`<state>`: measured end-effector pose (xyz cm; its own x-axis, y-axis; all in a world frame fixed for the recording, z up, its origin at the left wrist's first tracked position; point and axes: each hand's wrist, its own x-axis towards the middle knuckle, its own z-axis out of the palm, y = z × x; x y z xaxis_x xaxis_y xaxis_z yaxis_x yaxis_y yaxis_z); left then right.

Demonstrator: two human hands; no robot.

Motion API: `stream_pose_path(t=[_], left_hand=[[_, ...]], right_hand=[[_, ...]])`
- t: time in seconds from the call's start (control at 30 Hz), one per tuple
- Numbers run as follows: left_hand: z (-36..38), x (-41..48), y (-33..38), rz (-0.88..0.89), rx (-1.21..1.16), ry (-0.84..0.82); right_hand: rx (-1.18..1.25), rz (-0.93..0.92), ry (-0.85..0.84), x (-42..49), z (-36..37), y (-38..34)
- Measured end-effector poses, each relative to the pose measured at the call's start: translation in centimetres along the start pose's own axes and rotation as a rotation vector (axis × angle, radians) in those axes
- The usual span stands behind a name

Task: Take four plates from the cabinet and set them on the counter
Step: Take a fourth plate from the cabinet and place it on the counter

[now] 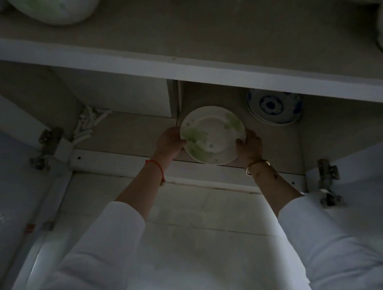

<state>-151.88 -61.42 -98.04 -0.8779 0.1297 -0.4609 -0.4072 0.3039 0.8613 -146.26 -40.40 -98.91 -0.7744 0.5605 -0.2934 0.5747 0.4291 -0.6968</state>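
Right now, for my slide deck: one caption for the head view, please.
Left hand and right hand hold a pale plate in the cabinet, blue dish behind.

Bare cabinet floor [128, 131] L of plate [212, 134]; blue dishes [274, 109] near R.

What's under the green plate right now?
The left hand and right hand grip the green plate over the shelf edge. The plate covers whatever lies beneath; more plates there cannot be seen.
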Motion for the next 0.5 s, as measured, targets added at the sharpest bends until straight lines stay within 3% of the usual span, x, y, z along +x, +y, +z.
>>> stream_pose_path(t=[0.17, 0.5], left_hand=[[0.4, 0.1, -0.8, 0.056, 0.252, 0.125], [-1.8, -7.0, 0.0, 0.020, 0.182, 0.078]], right_hand=[[0.025, -0.008, 0.052, 0.1, -0.1, 0.7], [0.188, -0.006, 0.098, -7.3, -3.0, -0.3]])
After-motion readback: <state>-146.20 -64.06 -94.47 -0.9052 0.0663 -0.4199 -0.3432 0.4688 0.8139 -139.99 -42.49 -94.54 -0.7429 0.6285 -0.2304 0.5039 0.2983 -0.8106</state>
